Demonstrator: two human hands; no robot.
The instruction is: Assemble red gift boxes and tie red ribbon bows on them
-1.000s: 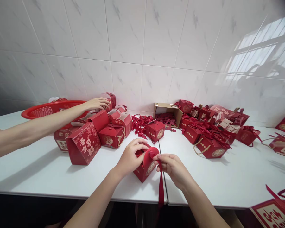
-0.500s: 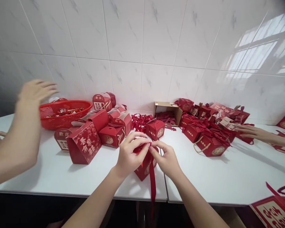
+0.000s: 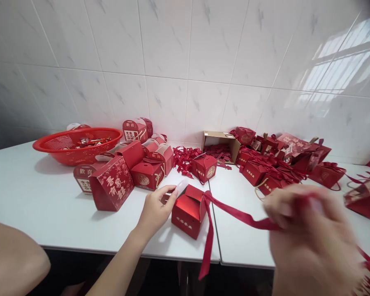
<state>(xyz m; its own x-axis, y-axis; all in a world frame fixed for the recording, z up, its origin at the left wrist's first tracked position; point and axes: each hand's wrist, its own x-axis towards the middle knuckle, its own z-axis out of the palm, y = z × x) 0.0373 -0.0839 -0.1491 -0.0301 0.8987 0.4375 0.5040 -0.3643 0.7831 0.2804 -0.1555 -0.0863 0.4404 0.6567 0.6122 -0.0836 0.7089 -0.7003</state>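
The held box [image 3: 185,218] is coloured red and lettered in pale gold, while its ribbon [image 3: 240,214] is dyed crimson. The tall carton [image 3: 113,187] is patterned with pale florals and white characters on red. The basket [image 3: 70,157] is tinted orange-red, the counter [image 3: 58,205] is surfaced white, and the white wall tiles [image 3: 166,45] are streaked grey.

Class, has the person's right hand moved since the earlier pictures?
Yes: the right hand has moved to the right, farther from the table seam.

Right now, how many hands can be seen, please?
2: the left hand, holding the nearest red box, and the blurred right hand, farther right, gripping the ribbon. Other hands may be hidden.
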